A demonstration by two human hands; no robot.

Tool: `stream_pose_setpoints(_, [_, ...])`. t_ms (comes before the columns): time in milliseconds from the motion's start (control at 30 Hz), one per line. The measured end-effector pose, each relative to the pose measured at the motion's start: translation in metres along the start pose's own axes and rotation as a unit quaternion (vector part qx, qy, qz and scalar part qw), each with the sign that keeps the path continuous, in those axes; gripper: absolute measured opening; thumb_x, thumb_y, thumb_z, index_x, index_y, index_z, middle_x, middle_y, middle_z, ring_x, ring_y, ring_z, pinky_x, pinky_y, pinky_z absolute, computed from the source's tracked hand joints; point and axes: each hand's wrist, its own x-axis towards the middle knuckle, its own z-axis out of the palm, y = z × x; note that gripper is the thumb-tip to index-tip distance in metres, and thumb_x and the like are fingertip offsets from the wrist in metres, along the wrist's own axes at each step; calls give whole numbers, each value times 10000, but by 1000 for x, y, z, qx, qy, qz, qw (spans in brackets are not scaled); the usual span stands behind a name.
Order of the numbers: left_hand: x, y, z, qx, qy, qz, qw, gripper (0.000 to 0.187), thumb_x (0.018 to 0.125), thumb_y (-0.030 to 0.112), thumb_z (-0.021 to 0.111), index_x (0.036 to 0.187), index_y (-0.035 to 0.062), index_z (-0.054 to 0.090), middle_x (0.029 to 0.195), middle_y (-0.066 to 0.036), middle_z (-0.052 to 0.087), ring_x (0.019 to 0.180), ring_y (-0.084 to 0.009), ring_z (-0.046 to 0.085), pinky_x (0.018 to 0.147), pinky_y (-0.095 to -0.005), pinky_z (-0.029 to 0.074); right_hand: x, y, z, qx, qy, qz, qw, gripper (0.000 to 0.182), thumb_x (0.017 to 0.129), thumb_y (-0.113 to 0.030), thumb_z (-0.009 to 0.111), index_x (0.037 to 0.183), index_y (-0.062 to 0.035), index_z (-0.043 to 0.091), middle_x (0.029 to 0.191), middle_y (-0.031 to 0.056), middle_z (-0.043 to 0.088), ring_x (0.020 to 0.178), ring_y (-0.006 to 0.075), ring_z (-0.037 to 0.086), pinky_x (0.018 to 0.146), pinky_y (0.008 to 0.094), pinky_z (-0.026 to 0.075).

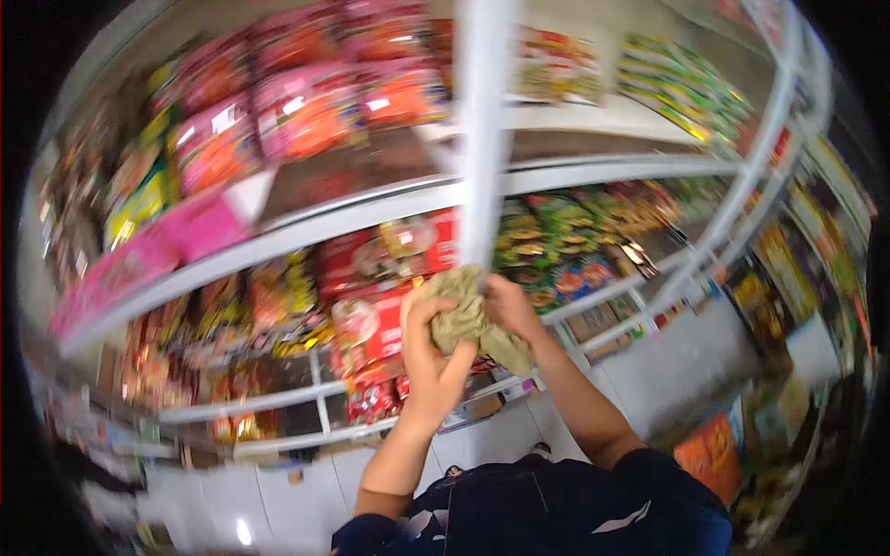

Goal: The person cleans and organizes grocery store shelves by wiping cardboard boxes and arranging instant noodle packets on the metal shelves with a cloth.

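Note:
A crumpled olive-green cloth [461,313] is bunched up between my two hands, in front of the shelves. My left hand [430,363] grips it from the left, fingers and thumb wrapped over its folds. On the other side my right hand [512,308] closes on the cloth's right part, its fingertips partly hidden by the fabric. A loose end of the cloth hangs down toward my right forearm. Just above my hands, the white upright post [484,139] of the shelf rises, overlapping the top of the cloth in this view.
Pink and red snack packets [306,107] fill the upper shelf, with green packets [681,83] farther right. A white shelf rail [362,206] crosses ahead. Red packs [385,324] lie on the lower rack. White floor tiles [232,500] show below, and more stocked shelves [788,250] stand right.

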Motion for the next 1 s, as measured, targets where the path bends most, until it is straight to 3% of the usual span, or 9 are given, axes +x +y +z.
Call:
stream_pose_setpoints(67, [-18,2,37,-76,-39,-78,993,305,647,-11,567,939,22,486,1017,-175,460,965,-292,453,868,-354,339,-5,-12,-25,364,-171,5,916,381,889,-262,444,1118,40,481,1041,70,563,904,112,531,803,255,430])
stream_pose_setpoints(100, [-23,3,48,-30,-92,-40,995,304,651,-36,580,937,20,495,1011,-169,485,952,-287,472,855,-344,352,-8,6,-44,115,-137,-60,982,411,907,-270,383,1168,42,447,1065,75,554,947,114,516,823,254,417])
stream_pose_setpoints(167, [-31,12,75,-13,-147,-11,989,296,634,-53,579,910,35,518,1013,-170,496,953,-310,473,853,-358,356,-39,-32,-66,113,-62,-21,992,472,884,-347,415,1212,-9,438,1088,75,548,1004,125,490,850,276,401])
stream_pose_setpoints(267, [-48,2,118,22,-221,-5,975,318,592,-67,573,883,57,541,1010,-159,500,987,-339,441,884,-384,327,-98,-24,-112,414,-90,22,905,540,855,-323,489,1303,-76,317,1199,83,459,1093,165,442,866,314,400])
stream_pose_setpoints(567, [-145,6,287,-169,-623,-91,759,481,652,-13,572,1119,63,488,1151,-157,473,1106,-322,419,961,-369,293,-324,46,-198,354,312,123,873,569,782,-164,605,1263,-39,329,1108,75,496,1027,174,478,870,310,404])
stream_pose_setpoints(733, [-192,49,378,-205,-694,-23,690,402,723,92,614,1107,53,500,1134,-145,484,1086,-301,441,926,-363,338,-430,56,-258,235,427,92,868,462,759,-102,616,1176,-27,430,1056,65,531,969,149,505,821,291,425])
stream_pose_setpoints(800, [-191,100,410,-388,-747,77,534,333,725,110,626,1040,49,539,1072,-121,521,1045,-277,467,890,-369,357,-461,50,-278,183,563,104,799,437,749,-116,633,1144,-32,466,1013,54,556,904,136,527,787,277,433])
stream_pose_setpoints(933, [-204,194,435,-633,-770,54,60,226,767,163,588,952,42,544,949,-100,522,926,-269,483,826,-388,365,-512,49,-289,108,644,167,738,410,738,-135,650,1104,-25,500,968,51,579,860,125,540,766,264,436])
stream_pose_setpoints(1000, [-219,220,433,-698,-711,87,6,160,796,172,552,902,54,528,871,-82,494,872,-268,476,816,-379,364,-531,45,-287,95,701,174,685,368,748,-97,637,1076,-11,493,912,28,584,803,98,539,725,233,436])
